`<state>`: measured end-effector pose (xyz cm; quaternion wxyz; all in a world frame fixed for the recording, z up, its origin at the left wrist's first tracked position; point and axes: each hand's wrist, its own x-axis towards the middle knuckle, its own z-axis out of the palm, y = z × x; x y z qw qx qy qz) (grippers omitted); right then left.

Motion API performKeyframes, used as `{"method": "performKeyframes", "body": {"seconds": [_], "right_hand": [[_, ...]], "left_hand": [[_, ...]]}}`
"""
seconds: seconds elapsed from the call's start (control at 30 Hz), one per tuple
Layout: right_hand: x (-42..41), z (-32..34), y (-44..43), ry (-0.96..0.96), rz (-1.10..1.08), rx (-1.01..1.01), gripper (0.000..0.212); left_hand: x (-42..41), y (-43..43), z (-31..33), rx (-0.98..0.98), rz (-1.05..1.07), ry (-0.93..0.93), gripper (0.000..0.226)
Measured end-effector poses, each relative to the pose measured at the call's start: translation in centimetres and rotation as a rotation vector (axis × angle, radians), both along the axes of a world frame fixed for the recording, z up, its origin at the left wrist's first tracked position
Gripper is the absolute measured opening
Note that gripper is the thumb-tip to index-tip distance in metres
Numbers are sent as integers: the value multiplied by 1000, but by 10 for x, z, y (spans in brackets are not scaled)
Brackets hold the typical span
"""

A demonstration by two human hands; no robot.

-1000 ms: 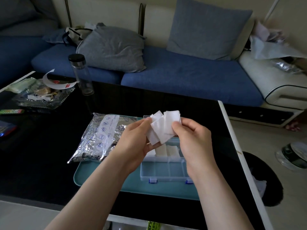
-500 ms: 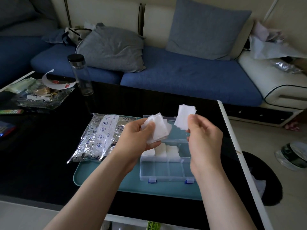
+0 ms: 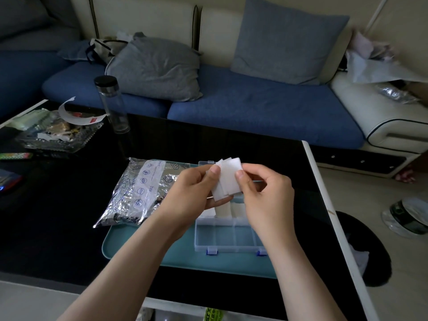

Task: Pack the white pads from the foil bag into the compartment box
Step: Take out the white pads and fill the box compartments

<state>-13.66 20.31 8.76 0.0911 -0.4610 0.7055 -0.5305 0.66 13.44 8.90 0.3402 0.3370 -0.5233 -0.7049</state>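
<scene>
Left hand [image 3: 193, 193], right hand [image 3: 266, 196]: pads [image 3: 228, 179] in grip

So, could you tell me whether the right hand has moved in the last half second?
Yes: the right hand went left over the compartment box, back to the white pads in the left hand.
</scene>
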Motion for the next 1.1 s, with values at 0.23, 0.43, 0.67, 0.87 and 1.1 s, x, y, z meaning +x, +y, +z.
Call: {"method": "performKeyframes", "body": {"seconds": [0.23,0.43,0.67,0.87,1.1], "right_hand": [[5,4,1,-10,41,24,18],[4,3,2,33,-14,-26,17],[4,3,3,150,-72,-87,15],[-1,12,3,-82,-62,-184,11],[-1,9,3,-176,91,-58,13]], "left_hand": [[0,-2,-5,-93,11,-53,28],[-1,-1,-6,-86,-2,-44,30],[-2,0,-5,-94,1,-42,30],[-1,-1,-5,-80,42,-46,31],[0,0,-5,-64,-35,-33,31]]}}
